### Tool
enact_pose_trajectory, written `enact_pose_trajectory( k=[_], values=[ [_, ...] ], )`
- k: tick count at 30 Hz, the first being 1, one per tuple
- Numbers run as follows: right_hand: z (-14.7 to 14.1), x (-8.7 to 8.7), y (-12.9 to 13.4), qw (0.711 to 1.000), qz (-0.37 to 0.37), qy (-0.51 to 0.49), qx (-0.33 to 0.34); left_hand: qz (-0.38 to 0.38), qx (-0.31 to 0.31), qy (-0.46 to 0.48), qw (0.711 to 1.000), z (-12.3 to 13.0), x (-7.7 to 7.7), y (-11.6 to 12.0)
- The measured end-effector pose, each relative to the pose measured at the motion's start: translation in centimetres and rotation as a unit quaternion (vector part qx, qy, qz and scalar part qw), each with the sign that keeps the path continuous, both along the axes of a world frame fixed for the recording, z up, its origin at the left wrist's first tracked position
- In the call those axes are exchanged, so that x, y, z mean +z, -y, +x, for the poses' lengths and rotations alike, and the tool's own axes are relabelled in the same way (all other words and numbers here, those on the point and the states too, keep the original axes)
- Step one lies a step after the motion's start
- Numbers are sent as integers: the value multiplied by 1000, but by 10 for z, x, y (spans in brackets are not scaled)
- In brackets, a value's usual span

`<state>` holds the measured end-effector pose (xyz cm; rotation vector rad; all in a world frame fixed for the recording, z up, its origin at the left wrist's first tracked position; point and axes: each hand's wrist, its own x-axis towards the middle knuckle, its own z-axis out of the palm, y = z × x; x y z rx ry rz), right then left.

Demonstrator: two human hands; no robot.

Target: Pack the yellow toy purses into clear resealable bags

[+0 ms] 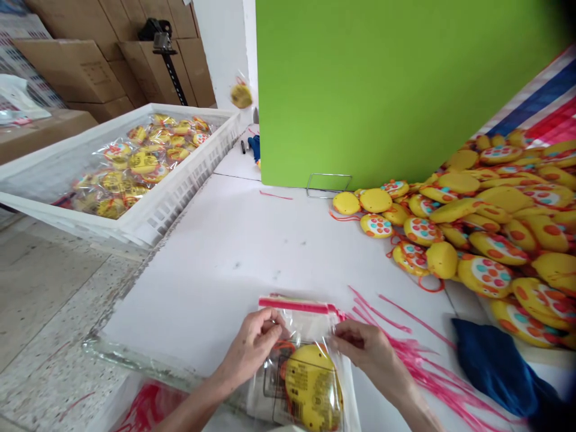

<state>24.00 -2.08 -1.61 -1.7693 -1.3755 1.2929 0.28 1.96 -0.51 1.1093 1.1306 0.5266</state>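
Note:
At the table's near edge lies a clear plastic bag (270, 384) with dark print and a yellow oval toy (312, 381) with an orange cord inside it. My left hand (254, 342) pinches the upper left of this bag between thumb and fingers. On the opposite side, my right hand (366, 348) grips the bag's upper right edge. Beneath it, a stack of flat clear bags shows a pink strip (294, 306) along the top. Several loose pink strips (418, 360) are scattered beside my right hand.
A large pile of yellow toys (490, 246) with dotted patches covers the right side. A white crate (148, 225) of bagged toys stands left. A green board (360, 90) rises at the back, with a wire stand (328, 175) before it. Blue cloth (495, 366) lies at right.

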Motion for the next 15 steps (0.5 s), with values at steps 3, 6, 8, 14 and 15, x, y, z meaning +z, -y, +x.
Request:
enact_pose_trajectory(
  k=[3, 6, 8, 14, 15],
  values=[
    [2, -7, 1, 998, 21, -59, -15, 2, 1, 6, 1000, -4, 2, 1],
    [6, -11, 11, 995, 15, -85, -50, 5, -2, 21, 1000, -7, 2, 0],
    [5, -14, 17, 994, 12, -86, -66, 19, -8, 15, 1000, -7, 0, -2],
    [2, -4, 18, 997, 46, -37, -47, 70, -34, -20, 997, -1, -3, 1],
    [4, -1, 17, 997, 64, -21, -37, 76, -32, -23, 996, -4, -2, 1]
  ],
)
